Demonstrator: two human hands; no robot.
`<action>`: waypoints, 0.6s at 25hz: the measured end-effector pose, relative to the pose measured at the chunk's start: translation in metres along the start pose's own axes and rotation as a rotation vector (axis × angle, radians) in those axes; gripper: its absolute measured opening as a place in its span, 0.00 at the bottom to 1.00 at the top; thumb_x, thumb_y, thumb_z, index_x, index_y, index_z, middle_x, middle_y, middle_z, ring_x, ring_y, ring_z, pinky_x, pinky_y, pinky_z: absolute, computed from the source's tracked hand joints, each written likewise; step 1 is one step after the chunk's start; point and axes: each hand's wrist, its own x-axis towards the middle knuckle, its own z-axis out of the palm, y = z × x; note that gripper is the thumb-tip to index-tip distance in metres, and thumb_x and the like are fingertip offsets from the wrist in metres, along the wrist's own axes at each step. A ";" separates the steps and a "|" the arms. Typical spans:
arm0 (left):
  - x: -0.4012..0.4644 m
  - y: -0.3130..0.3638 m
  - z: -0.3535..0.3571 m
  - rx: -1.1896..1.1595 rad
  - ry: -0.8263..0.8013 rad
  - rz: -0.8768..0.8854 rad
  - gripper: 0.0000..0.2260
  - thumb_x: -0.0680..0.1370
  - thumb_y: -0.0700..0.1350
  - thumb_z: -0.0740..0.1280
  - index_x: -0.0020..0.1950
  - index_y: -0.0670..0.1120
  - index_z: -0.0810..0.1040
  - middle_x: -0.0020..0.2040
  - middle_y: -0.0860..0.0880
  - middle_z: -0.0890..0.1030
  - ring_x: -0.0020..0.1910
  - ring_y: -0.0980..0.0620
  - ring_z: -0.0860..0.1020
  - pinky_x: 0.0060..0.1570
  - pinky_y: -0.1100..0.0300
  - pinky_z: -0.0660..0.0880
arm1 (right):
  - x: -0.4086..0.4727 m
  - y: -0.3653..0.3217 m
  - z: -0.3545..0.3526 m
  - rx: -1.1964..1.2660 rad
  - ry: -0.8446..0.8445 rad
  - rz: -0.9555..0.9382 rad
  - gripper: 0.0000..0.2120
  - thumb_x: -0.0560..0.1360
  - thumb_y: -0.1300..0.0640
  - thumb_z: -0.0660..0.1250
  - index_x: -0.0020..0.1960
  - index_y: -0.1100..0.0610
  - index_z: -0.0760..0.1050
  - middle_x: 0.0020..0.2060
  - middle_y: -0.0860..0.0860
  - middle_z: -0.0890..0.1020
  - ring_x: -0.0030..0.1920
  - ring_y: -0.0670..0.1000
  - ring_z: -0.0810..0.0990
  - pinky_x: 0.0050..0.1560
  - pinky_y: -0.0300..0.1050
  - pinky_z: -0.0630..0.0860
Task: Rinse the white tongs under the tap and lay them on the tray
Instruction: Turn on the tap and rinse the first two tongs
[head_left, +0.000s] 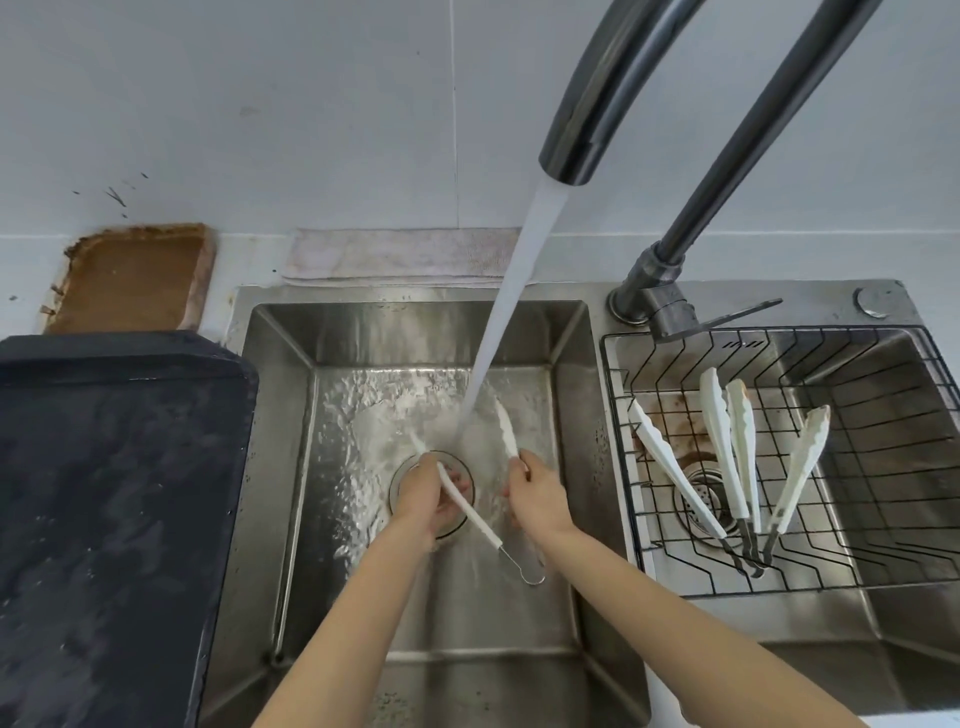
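Spreading the white tongs (470, 512) wide, one arm is gripped by the left hand (426, 496) and the other is pinched near its scalloped tip by the right hand (537, 493), so that the stream from the tap (576, 150) falls between the arms and reaches their inner faces. The fingers of both hands are curled around the plastic. The tongs are held low over the drain at the middle of the steel sink (291, 441), presumably to limit splashing; their wire hinge loop points toward 5 o'clock. The arms are smooth, white and slender. At 9 o'clock a dark, wet, matte tray (119, 493) lies on the desk, ready to receive them. At 3 o'clock more white tongs (727, 447) stand in a black wire basket (883, 467).
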 end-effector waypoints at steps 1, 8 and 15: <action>0.002 -0.003 -0.003 0.039 0.030 -0.008 0.13 0.81 0.43 0.52 0.50 0.36 0.72 0.38 0.43 0.75 0.36 0.48 0.74 0.41 0.54 0.76 | -0.002 -0.001 0.001 -0.040 -0.011 -0.066 0.17 0.80 0.54 0.52 0.67 0.55 0.67 0.36 0.50 0.75 0.31 0.48 0.72 0.33 0.40 0.69; 0.001 0.000 0.000 0.717 0.243 0.393 0.21 0.80 0.44 0.54 0.70 0.35 0.64 0.71 0.38 0.65 0.69 0.40 0.66 0.64 0.53 0.65 | -0.021 -0.010 0.015 -0.141 0.022 -0.300 0.18 0.78 0.58 0.59 0.67 0.56 0.66 0.52 0.56 0.82 0.50 0.56 0.80 0.35 0.35 0.65; -0.008 0.012 0.012 0.024 -0.099 0.148 0.06 0.80 0.39 0.57 0.53 0.40 0.73 0.42 0.43 0.77 0.34 0.52 0.74 0.32 0.62 0.71 | -0.033 -0.004 0.014 -0.123 -0.008 -0.319 0.19 0.77 0.60 0.61 0.66 0.56 0.64 0.50 0.57 0.82 0.45 0.57 0.82 0.31 0.33 0.64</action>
